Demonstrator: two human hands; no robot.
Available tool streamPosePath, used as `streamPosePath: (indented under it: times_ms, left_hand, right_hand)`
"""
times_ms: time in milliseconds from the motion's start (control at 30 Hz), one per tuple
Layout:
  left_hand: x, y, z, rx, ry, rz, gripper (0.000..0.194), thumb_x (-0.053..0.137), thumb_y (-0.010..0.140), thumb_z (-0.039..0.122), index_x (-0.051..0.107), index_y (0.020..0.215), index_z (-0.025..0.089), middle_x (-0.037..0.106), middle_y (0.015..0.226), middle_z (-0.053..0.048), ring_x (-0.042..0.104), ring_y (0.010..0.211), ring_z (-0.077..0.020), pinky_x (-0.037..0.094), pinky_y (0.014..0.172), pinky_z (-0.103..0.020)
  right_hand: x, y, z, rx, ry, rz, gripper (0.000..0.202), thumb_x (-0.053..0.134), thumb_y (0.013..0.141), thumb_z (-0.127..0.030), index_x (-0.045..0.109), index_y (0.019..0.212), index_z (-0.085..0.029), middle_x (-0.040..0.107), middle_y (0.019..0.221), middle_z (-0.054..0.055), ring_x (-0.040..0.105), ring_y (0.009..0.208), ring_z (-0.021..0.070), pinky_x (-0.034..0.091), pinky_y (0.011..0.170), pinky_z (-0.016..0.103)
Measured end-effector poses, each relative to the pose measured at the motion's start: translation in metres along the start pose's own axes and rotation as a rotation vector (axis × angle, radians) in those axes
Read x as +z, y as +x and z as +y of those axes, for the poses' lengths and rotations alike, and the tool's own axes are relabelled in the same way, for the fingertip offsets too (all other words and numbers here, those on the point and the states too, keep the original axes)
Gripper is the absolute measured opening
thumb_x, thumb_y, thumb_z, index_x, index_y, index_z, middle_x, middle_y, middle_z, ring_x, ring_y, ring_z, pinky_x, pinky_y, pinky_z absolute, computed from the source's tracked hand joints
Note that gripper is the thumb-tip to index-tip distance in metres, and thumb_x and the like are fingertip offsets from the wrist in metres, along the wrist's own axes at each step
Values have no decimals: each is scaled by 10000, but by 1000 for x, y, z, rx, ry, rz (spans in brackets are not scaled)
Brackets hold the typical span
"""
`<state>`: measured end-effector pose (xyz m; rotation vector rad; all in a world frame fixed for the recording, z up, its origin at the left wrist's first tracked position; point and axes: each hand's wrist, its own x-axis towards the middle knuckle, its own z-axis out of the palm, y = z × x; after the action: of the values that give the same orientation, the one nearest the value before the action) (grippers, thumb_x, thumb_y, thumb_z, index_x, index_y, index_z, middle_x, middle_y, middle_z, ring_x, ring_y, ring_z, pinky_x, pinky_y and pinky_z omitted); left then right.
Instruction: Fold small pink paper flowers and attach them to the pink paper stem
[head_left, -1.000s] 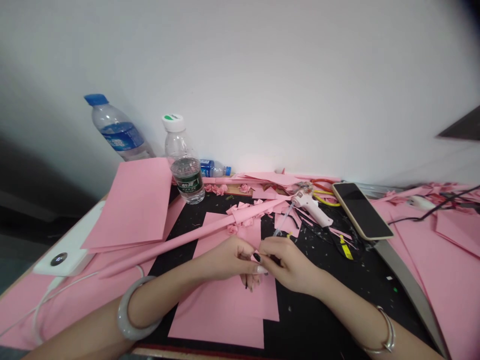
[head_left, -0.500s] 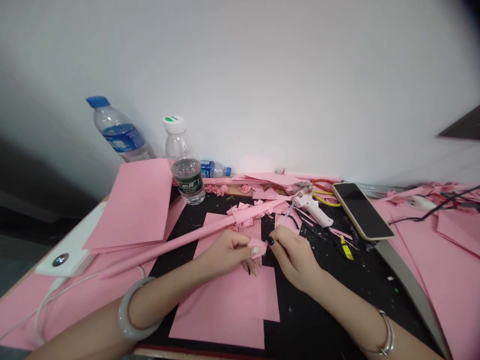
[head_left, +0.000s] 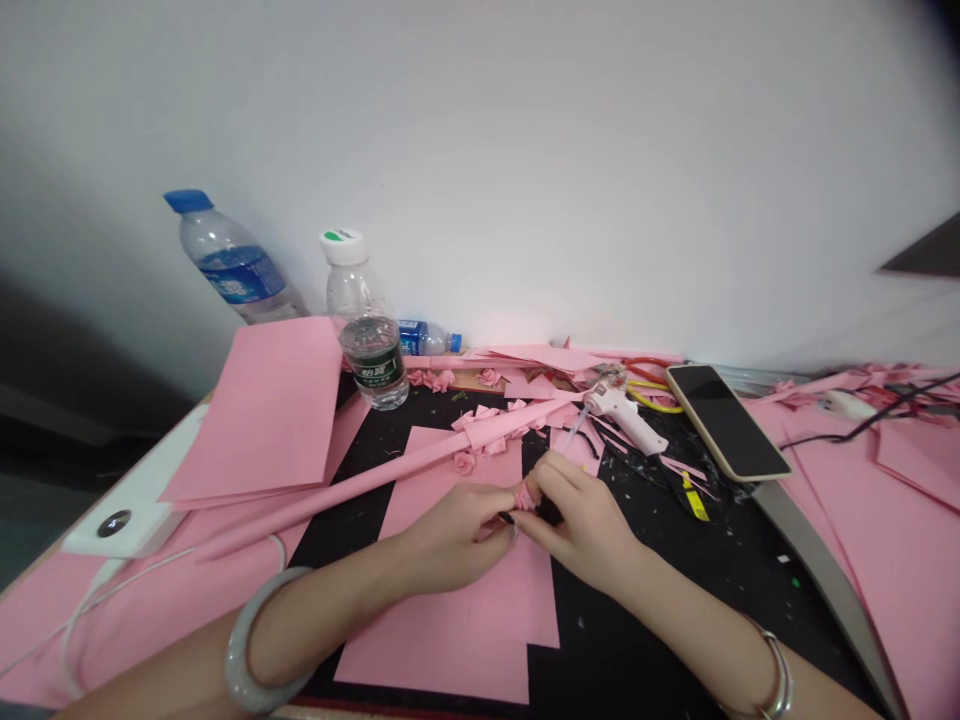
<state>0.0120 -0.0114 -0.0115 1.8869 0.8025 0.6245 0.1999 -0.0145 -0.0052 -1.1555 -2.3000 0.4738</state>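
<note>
Between my fingertips is a small curled pink paper piece (head_left: 525,496), partly covered by the fingers. My left hand (head_left: 466,530) pinches it from the left, and my right hand (head_left: 574,508) grips it from the right with thumb and fingers closed. Below both hands lie flat pink sheets (head_left: 442,630) on the black mat (head_left: 622,630). A long rolled pink paper tube (head_left: 360,482) runs diagonally behind my left hand, with small paper roses (head_left: 465,462) beside it. The white glue gun (head_left: 626,418) lies beyond my right hand, its nozzle side towards the roses.
An upright water bottle (head_left: 373,350), a leaning blue-capped bottle (head_left: 240,270) and a lying bottle (head_left: 427,338) are near the wall. A phone (head_left: 726,422) rests at right, a white device (head_left: 127,520) at left. More pink paper (head_left: 892,560) covers the right side.
My hands have come together, and the paper piece between them now looks curled instead of a flatter strip. My left fingers have closed in, and a rose by the tube shows more fully.
</note>
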Motion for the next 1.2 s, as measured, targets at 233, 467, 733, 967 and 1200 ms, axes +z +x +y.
streamPosePath:
  times_ms: [233,467,733,967,1200]
  left_hand:
    - [-2,1,3,-41,-108,89,215,464,839,147,663,916,172,629,807,-25,580,746,-184,472,711,-285]
    - [-6,8,2,-240,-469,242,358,639,814,349,674,1097,133,719,931,-74,662,875,-216,530,825,-359]
    - [-8,10,3,-344,-460,220,292,689,756,420,738,782,133,750,750,-66,706,747,-202,564,731,-329]
    - [-8,12,3,-372,-501,239,310,673,760,435,730,787,132,751,753,-62,709,715,-193,568,736,-336]
    - [-4,12,2,-399,-489,243,232,684,753,381,714,720,154,753,739,-41,715,755,-198,566,739,-327]
  right_hand:
    - [-2,2,1,-80,134,71,114,431,900,-124,504,851,-196,549,810,56,529,735,185,433,655,297]
    - [-2,5,3,18,387,78,175,438,948,-172,553,818,-192,568,764,34,536,683,157,428,623,270]
    - [4,6,7,170,350,127,246,520,880,-172,470,641,-200,484,609,-21,446,543,124,346,509,235]
    - [-3,8,1,86,326,276,157,577,811,-96,615,913,-210,567,862,30,447,603,133,370,533,254]
    - [1,7,-2,107,308,238,129,600,833,-108,653,887,-212,581,838,31,498,653,150,409,570,266]
